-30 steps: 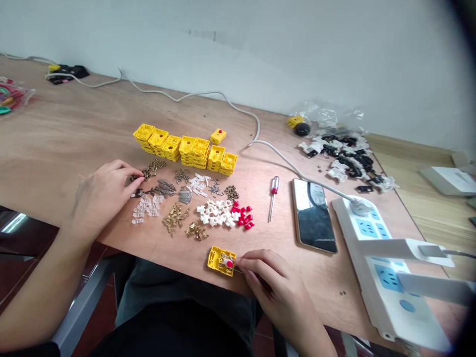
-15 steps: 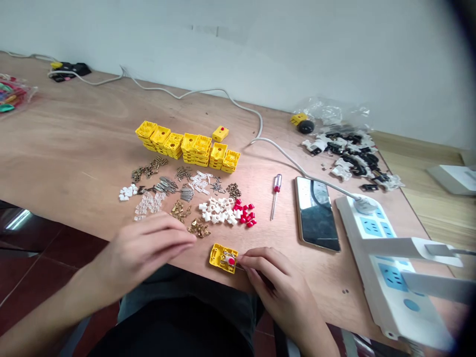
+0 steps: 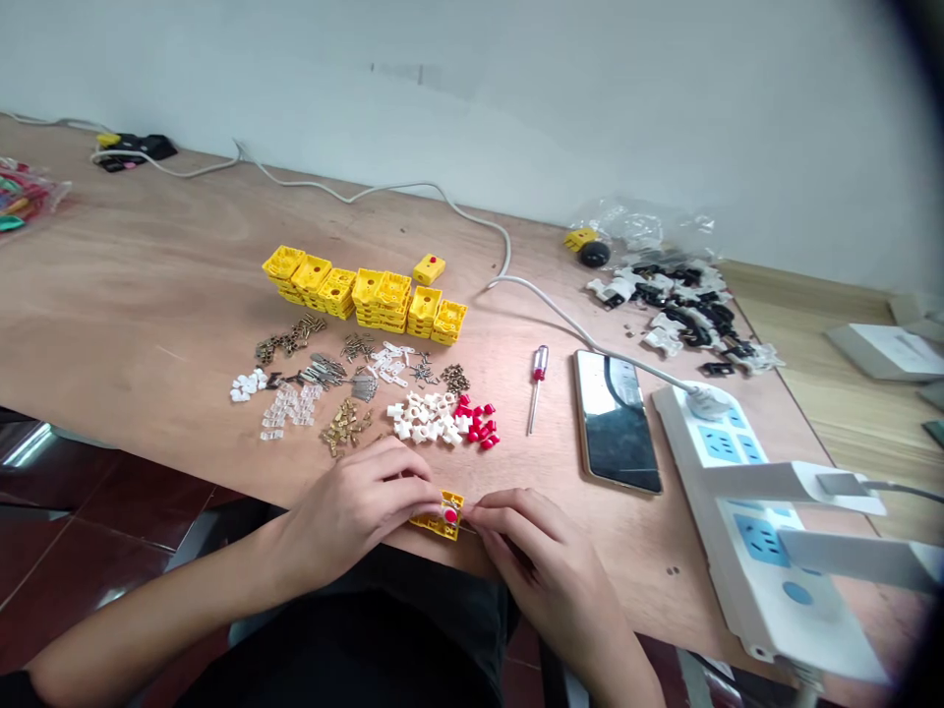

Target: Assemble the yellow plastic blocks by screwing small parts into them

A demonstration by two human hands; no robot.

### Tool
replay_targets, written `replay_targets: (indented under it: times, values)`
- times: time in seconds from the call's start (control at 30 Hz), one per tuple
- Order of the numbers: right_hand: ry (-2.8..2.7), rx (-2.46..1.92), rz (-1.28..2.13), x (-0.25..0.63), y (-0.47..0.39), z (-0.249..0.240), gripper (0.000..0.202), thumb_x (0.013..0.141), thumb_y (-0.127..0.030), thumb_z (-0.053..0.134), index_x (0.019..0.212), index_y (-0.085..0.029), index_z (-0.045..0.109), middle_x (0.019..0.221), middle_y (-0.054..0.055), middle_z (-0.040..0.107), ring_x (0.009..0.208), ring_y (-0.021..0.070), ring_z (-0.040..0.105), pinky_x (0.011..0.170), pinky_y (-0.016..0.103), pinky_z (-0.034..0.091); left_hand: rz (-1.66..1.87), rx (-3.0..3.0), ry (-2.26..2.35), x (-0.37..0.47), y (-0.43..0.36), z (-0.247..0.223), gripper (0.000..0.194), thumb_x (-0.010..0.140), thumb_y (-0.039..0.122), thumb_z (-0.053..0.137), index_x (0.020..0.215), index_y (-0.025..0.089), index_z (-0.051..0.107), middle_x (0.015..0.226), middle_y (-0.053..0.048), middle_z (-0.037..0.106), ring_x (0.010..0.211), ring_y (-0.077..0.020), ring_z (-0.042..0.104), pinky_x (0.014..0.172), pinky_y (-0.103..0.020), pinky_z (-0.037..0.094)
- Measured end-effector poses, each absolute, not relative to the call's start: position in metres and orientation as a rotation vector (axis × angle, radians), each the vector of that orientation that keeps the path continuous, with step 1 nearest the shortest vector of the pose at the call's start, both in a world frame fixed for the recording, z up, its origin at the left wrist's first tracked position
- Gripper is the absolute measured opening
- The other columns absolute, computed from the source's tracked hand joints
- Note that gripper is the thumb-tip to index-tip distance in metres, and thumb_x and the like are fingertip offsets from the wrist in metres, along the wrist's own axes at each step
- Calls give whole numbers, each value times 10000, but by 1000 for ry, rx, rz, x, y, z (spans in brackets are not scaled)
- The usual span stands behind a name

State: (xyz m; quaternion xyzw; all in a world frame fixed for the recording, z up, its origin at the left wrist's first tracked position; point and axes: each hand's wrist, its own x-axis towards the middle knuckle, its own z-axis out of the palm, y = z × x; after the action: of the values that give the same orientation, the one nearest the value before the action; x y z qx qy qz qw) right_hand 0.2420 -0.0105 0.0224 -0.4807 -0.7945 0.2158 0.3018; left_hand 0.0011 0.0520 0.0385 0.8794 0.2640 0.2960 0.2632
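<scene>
Between both hands: the open yellow housing (image 3: 450, 530) lies on the table (image 3: 192, 305), its red button (image 3: 449, 515) showing.
Left hand (image 3: 361, 500): fingers drawn together over the housing's left part; cannot tell if they pinch a small piece.
Right hand (image 3: 550, 553): thumb and forefinger closed together at the housing's right edge; any piece between them is unclear.
White parts (image 3: 428, 420) and red caps (image 3: 483, 426): loose, beyond the housing.
Yellow shells (image 3: 369, 295): stacked farther beyond the housing.
Screwdriver (image 3: 539, 376): beyond the housing, to its right.
Phone (image 3: 618, 423): right of the housing, past the screwdriver.
</scene>
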Motion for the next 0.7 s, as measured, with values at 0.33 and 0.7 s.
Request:
replay_targets:
  times: [0.33, 0.7]
  values:
    - [-2102, -1257, 562, 242, -11, 25, 227, 993, -69, 530, 1067, -220, 682, 985, 47, 733, 874, 162, 706, 738, 288, 594, 782, 2406, 688, 4, 54, 35, 144, 1030, 125, 563, 1103, 146, 686, 1014, -44, 689, 909, -169, 601, 797, -270, 507]
    - [-2119, -1265, 540, 242, -11, 24, 192, 1007, -107, 539, 1057, -222, 686, 968, 55, 734, 844, 168, 704, 718, 287, 586, 759, 2397, 660, 0, 54, 34, 182, 1047, 140, 528, 1130, 146, 690, 1007, -48, 678, 892, -171, 601, 770, -271, 513]
